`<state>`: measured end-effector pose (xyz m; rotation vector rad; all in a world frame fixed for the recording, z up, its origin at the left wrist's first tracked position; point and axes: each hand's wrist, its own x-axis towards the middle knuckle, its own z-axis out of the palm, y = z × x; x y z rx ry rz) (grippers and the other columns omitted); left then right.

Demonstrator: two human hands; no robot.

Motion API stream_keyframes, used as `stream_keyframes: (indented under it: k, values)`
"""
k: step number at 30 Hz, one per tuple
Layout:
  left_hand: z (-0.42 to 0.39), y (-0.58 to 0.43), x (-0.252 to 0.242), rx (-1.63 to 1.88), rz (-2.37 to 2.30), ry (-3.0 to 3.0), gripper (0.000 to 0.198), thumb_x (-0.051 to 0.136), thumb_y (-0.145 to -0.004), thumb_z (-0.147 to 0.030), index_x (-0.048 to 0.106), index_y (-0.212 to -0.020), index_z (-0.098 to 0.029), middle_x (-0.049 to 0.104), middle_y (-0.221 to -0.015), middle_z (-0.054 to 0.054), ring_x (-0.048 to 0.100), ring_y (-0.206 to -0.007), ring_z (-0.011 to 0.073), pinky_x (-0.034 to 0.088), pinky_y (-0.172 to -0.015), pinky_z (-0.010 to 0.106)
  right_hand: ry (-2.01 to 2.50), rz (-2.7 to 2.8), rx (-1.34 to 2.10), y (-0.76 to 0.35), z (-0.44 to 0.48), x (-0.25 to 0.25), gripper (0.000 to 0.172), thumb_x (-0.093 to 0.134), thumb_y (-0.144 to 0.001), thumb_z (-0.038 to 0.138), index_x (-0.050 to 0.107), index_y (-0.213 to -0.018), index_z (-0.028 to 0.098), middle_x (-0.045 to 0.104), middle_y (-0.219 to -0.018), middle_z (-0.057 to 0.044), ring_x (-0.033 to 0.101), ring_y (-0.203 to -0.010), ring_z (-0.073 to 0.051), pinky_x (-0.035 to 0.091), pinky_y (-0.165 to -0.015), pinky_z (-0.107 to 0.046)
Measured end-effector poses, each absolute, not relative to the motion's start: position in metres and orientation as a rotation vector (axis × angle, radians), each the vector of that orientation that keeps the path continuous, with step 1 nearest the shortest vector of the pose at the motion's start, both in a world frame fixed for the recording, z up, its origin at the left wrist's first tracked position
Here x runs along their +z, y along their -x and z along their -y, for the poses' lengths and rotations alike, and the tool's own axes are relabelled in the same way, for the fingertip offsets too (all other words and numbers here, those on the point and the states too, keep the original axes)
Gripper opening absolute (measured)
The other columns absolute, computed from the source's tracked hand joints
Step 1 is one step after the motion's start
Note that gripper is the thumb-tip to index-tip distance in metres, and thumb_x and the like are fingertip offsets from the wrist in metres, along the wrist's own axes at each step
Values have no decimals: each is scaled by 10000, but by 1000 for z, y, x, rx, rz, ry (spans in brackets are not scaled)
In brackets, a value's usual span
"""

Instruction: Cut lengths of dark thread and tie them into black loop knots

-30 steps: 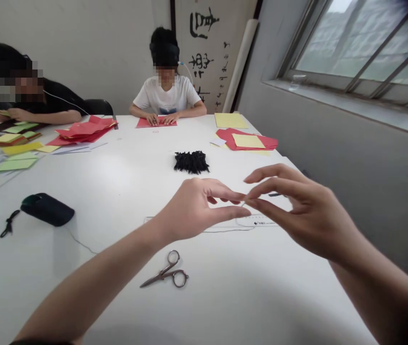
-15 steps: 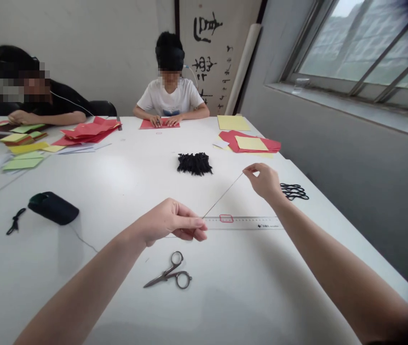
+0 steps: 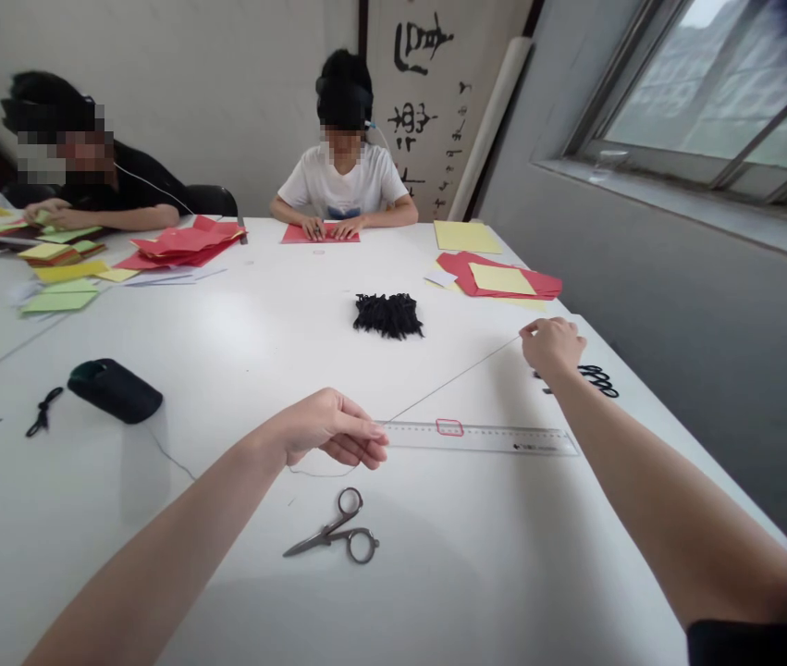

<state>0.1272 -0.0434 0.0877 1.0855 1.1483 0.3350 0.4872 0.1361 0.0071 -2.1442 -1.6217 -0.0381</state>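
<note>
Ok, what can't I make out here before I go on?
Head view only:
- thread where pinched: covered by the fingers of left hand and right hand.
- ruler markings: too small to read.
- black cord loops: partly behind the right wrist.

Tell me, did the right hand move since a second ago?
Yes. The right hand moved right, away from the left hand, out toward the right end of the ruler, pulling the thread taut.
</note>
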Motion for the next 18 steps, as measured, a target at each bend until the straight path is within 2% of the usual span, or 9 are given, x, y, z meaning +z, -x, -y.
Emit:
stream_keyframes:
  k: [15, 18]
  values:
    - [46, -129, 81, 269, -1108, -1096, 191, 713, -719, -350, 741, -738, -162, 747, -797, 64, 701, -755, 157, 502, -615, 190, 2283, 1534, 22, -499, -130, 5, 222, 457, -826, 202, 655, -871, 112, 555, -1099, -199, 430, -1090, -334, 325, -876, -478]
    - [45, -130, 80, 305, -1117, -1085, 202, 720, -714, -361, 738, -739, -162, 746, -797, 67, 701, -749, 158, 502, -621, 195, 2226, 1538, 52, -483, -120, 8, 287, 450, -840, 232, 616, -1035, 103, 520, -1197, -208, 420, -1133, -343, 335, -887, -491]
